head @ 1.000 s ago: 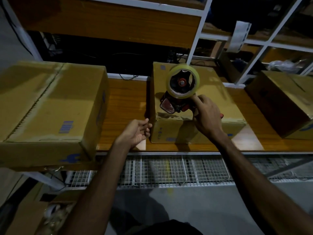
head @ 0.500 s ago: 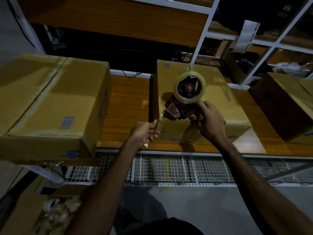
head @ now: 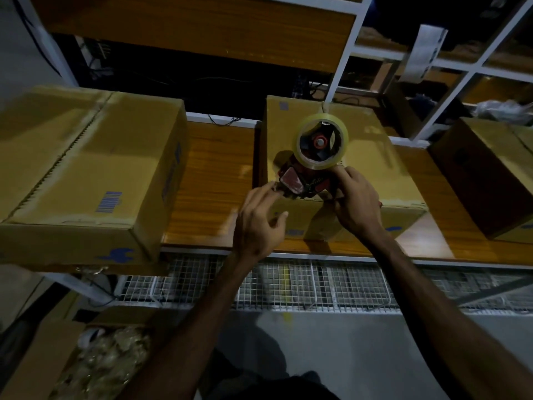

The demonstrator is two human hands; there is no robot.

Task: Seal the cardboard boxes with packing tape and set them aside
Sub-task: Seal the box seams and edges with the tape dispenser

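Observation:
A closed cardboard box (head: 375, 157) stands in the middle of the wooden shelf (head: 213, 174). On its near top edge sits a red tape dispenser (head: 305, 183) with a roll of clear tape (head: 320, 142) upright. My right hand (head: 356, 204) grips the dispenser's handle. My left hand (head: 259, 223) reaches to the dispenser's front end, its index finger and thumb at the tape edge by the flap; whether they pinch the tape cannot be told.
A large cardboard box (head: 86, 174) fills the shelf's left part. Another box (head: 490, 174) stands at the right. White rack posts (head: 343, 62) rise behind. A wire mesh tray (head: 317, 284) runs below the shelf edge. An open carton of packing filler (head: 95, 362) lies on the floor at lower left.
My left hand rose from the box's front left corner up to the dispenser's front end. The right hand kept its grip on the handle.

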